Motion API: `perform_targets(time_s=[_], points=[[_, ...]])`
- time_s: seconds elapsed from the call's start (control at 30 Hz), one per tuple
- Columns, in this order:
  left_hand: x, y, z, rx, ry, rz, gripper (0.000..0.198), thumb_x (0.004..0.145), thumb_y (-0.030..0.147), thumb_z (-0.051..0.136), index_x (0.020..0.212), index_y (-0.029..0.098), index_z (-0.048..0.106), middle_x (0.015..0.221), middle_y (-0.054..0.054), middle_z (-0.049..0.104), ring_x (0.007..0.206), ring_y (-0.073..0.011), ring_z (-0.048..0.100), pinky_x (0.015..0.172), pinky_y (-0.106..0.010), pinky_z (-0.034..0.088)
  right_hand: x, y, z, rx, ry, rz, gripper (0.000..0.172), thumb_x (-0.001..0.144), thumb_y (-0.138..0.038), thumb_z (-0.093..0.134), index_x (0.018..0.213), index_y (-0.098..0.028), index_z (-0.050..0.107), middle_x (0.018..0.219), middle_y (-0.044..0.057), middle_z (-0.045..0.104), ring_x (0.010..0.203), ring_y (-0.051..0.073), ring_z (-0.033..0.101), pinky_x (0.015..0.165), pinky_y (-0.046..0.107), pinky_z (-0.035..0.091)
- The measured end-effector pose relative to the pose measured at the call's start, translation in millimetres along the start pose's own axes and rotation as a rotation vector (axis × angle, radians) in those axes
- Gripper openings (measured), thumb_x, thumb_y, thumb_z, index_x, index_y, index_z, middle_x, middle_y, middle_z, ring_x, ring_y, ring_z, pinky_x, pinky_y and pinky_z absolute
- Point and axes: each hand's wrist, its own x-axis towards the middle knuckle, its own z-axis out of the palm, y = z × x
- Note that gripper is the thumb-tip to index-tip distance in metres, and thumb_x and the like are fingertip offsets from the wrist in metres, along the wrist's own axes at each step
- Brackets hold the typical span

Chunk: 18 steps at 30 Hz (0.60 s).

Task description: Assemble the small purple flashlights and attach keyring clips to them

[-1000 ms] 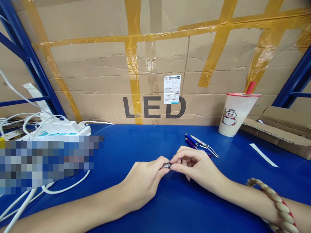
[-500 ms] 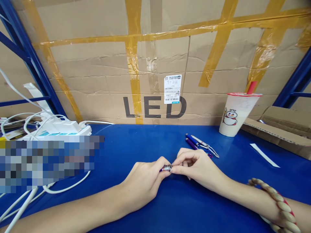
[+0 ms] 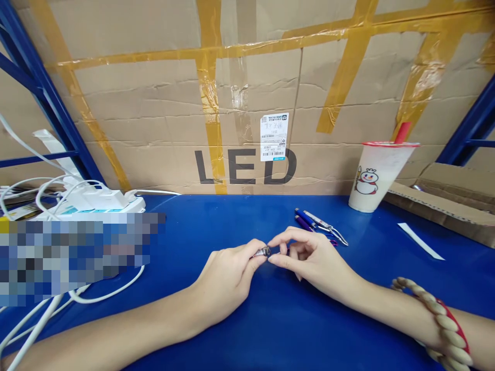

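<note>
My left hand [image 3: 228, 275] is closed, pinching a small slim tube with a ridged silver metal end [image 3: 263, 251] between thumb and forefinger. The rest of the tube is hidden inside the hand. At that metal end, the thumb and forefinger of my right hand [image 3: 309, 255] are parted, one above and one below the tip. Its other fingers are loosely curled, and a small dark reddish bit shows near them, too small to name. Just beyond my right hand lie several slim pen-like tubes [image 3: 307, 220], blue, purple and silver, with thin cord loops.
A milky drink cup [image 3: 363, 193] with a red straw stands at the back right, near a white paper strip [image 3: 421, 241] and an open cardboard box [image 3: 444, 206]. On the left are a white power strip [image 3: 116, 203] and cables. A taped carton [image 3: 162, 129] walls the back.
My right thumb and forefinger have parted from the tube's metal end, which they were pinching. The tube has tilted slightly, its end now more exposed. The view has shifted a little.
</note>
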Motion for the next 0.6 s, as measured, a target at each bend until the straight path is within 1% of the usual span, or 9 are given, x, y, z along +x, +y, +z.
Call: perform_targets(time_s=[0.03, 0.1, 0.23, 0.33, 0.5, 0.6], points=[[0.2, -0.1, 0.0, -0.008, 0.001, -0.009, 0.026, 0.098, 0.032, 0.028, 0.094, 0.023, 0.052, 0.085, 0.002, 0.066, 0.072, -0.0145, 0.061, 0.064, -0.023, 0.04, -0.1, 0.4, -0.2, -0.008, 0.008, -0.027, 0.033, 0.07, -0.047, 0.073, 0.084, -0.016, 0.071, 0.073, 0.0, 0.058, 0.041, 0.002, 0.046, 0.039, 0.018, 0.039], [0.4, -0.1, 0.0, -0.022, -0.008, -0.012, 0.026, 0.098, 0.032, 0.028, 0.094, 0.023, 0.052, 0.086, 0.002, 0.066, 0.073, -0.0145, 0.061, 0.064, -0.023, 0.04, -0.4, 1.3, -0.7, -0.026, 0.015, -0.076, 0.032, 0.073, -0.046, 0.071, 0.082, -0.016, 0.072, 0.076, 0.002, 0.059, 0.042, 0.003, 0.048, 0.04, 0.018, 0.041], [0.5, -0.1, -0.2, -0.015, -0.022, -0.004, 0.026, 0.098, 0.032, 0.029, 0.092, 0.023, 0.052, 0.084, 0.001, 0.065, 0.072, -0.0148, 0.061, 0.064, -0.024, 0.039, -1.0, 1.2, -1.7, -0.088, 0.052, -0.146, 0.03, 0.074, -0.046, 0.071, 0.083, -0.017, 0.074, 0.077, 0.003, 0.06, 0.045, 0.003, 0.049, 0.041, 0.019, 0.042], [0.5, -0.4, -0.6, -0.018, -0.047, 0.014, 0.026, 0.098, 0.032, 0.028, 0.091, 0.023, 0.052, 0.081, 0.002, 0.064, 0.07, -0.0143, 0.06, 0.062, -0.023, 0.039, -1.8, -0.2, -2.8, -0.172, 0.073, -0.216, 0.027, 0.075, -0.045, 0.07, 0.082, -0.019, 0.075, 0.074, 0.003, 0.06, 0.05, 0.005, 0.05, 0.043, 0.019, 0.043], [-1.0, -1.3, -1.0, -0.04, -0.071, 0.061, 0.025, 0.098, 0.032, 0.028, 0.094, 0.023, 0.052, 0.084, 0.003, 0.064, 0.07, -0.0134, 0.06, 0.063, -0.023, 0.039, -5.0, 1.3, -4.5, -0.33, 0.106, -0.402, 0.021, 0.082, -0.04, 0.064, 0.08, -0.023, 0.076, 0.075, 0.003, 0.061, 0.056, 0.007, 0.053, 0.049, 0.019, 0.044], [-2.0, -1.7, -0.7, -0.044, -0.075, 0.076, 0.025, 0.099, 0.032, 0.028, 0.096, 0.024, 0.052, 0.085, 0.003, 0.065, 0.07, -0.0132, 0.06, 0.063, -0.023, 0.039, -7.1, 3.5, -5.2, -0.407, 0.128, -0.453, 0.021, 0.085, -0.038, 0.06, 0.082, -0.024, 0.076, 0.076, 0.004, 0.061, 0.059, 0.008, 0.055, 0.049, 0.019, 0.043]])
